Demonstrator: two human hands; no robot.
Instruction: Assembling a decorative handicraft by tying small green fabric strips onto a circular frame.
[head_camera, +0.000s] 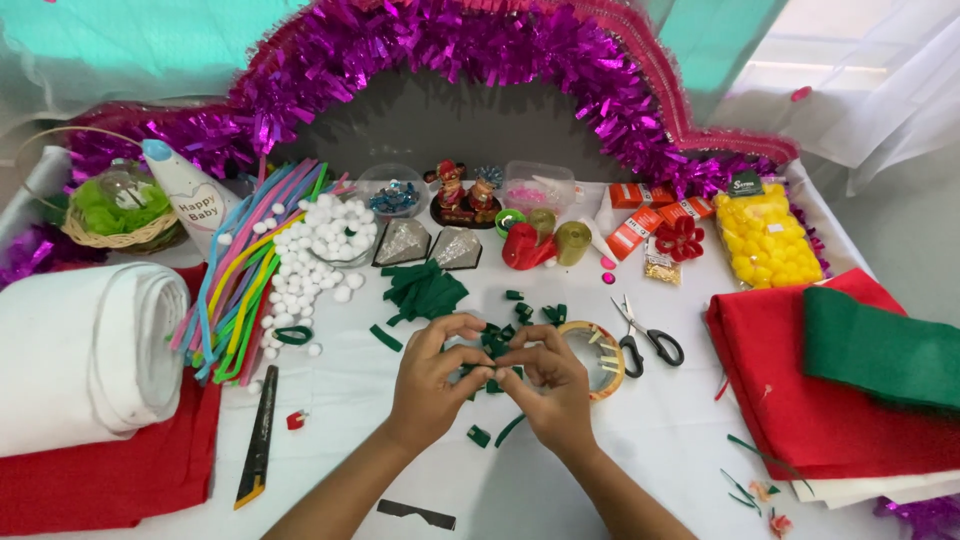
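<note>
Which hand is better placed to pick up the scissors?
Probably the right hand: the scissors lie just to its right, beyond the tape ring. The left hand would have to cross over.

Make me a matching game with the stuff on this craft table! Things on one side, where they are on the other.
Things:
1. scissors
2. white roll
3. yellow pom-pom bag
4. utility knife

Places:
A. far left edge of the table
B. just right of the tape ring
C. back right, by the tinsel
D. front, left of the left hand

Pairs: 1-B, 2-A, 3-C, 4-D
</note>
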